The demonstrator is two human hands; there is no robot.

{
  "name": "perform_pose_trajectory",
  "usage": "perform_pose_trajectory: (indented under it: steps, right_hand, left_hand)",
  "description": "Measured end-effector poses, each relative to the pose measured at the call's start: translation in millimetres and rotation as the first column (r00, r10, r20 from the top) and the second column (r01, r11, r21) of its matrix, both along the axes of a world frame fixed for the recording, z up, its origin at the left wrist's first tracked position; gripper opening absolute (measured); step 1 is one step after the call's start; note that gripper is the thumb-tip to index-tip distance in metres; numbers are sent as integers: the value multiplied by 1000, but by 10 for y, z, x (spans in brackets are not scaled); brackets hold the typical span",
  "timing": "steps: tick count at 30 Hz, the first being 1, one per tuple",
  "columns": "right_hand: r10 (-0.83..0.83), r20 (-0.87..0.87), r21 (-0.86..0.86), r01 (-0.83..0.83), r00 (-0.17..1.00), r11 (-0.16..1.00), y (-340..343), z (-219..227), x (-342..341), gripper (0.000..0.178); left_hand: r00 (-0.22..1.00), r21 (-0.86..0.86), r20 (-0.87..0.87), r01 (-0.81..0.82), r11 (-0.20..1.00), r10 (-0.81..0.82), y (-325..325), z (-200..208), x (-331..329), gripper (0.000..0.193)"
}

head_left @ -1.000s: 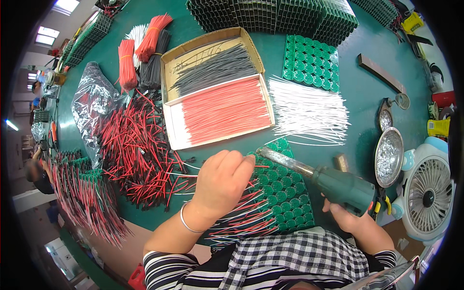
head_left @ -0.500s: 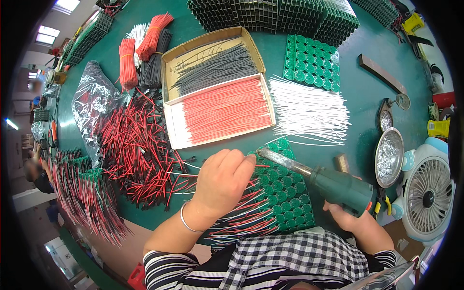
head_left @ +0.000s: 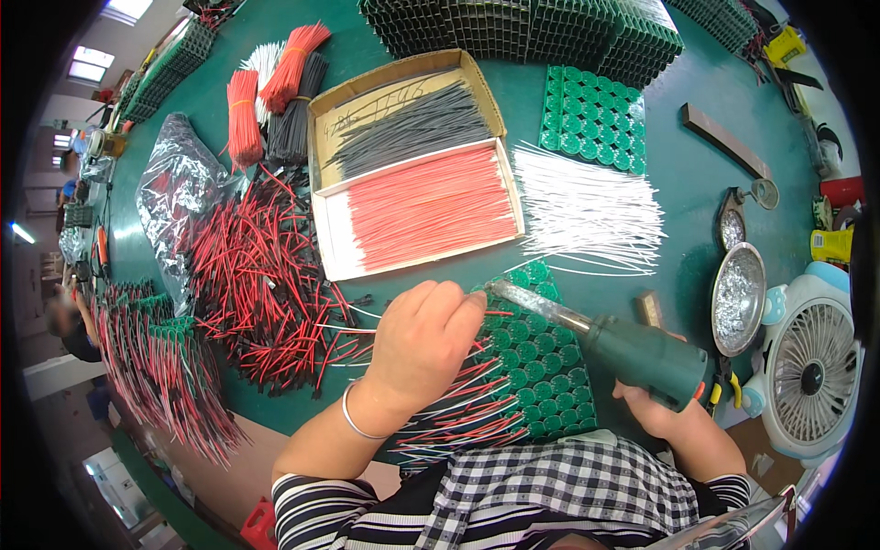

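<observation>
My left hand [head_left: 420, 341] is closed in a pinch above the near green circuit board panel [head_left: 555, 390]. A red wire [head_left: 498, 313] shows beside its fingertips; the pinch itself is mostly hidden behind the knuckles. My right hand [head_left: 653, 411] grips a soldering iron [head_left: 646, 362] by its thick green body from below. The iron's metal barrel points left, and its tip is close to my left fingertips over the panel's upper part. Whether tip and wire touch cannot be made out. Red, white and black wires [head_left: 458, 417] trail from the panel's left side, under my left forearm.
Beyond the panel lies a box [head_left: 341, 252] of red and black wires, beside loose white wires [head_left: 591, 211]. A heap of red-black leads [head_left: 266, 293] lies left. At right are a metal dish [head_left: 739, 298], a fan [head_left: 811, 367] and yellow-handled pliers [head_left: 724, 390]. Stacked boards [head_left: 522, 32] stand behind.
Both hands and the soldering iron keep practically the same position. The view has shifted very slightly.
</observation>
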State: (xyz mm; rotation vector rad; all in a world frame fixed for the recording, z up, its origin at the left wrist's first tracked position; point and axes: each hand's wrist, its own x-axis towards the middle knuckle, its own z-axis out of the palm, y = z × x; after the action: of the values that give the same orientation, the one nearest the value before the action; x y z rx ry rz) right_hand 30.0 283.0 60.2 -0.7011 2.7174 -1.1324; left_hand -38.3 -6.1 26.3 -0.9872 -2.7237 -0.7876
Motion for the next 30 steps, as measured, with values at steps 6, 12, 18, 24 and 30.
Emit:
perform_pose_trajectory:
  steps: [6, 12, 18, 24, 30]
  right_hand:
    - [-140, 345, -110, 188, 928, 976, 33, 40, 141, 44]
    - [-215, 617, -410, 542, 757, 733, -52, 91, 181, 60]
    - [-209, 625, -379, 527, 752, 761, -72, 81, 198, 62]
    - [-155, 563, -365, 413, 812, 834, -17, 61, 168, 61]
    - [-135, 383, -268, 250, 914, 930, -20, 11, 118, 52]
  left_hand:
    - [1000, -5, 3, -4, 1000, 4, 6, 9, 1, 13]
    - [1000, 13, 12, -14, 1000, 14, 10, 4, 7, 15]
    - [999, 64, 42, -17, 998, 15, -7, 9, 17, 20]
    - [999, 78, 20, -45, 996, 44, -27, 35, 24, 23]
    - [998, 32, 23, -55, 998, 54, -31, 26, 13, 22]
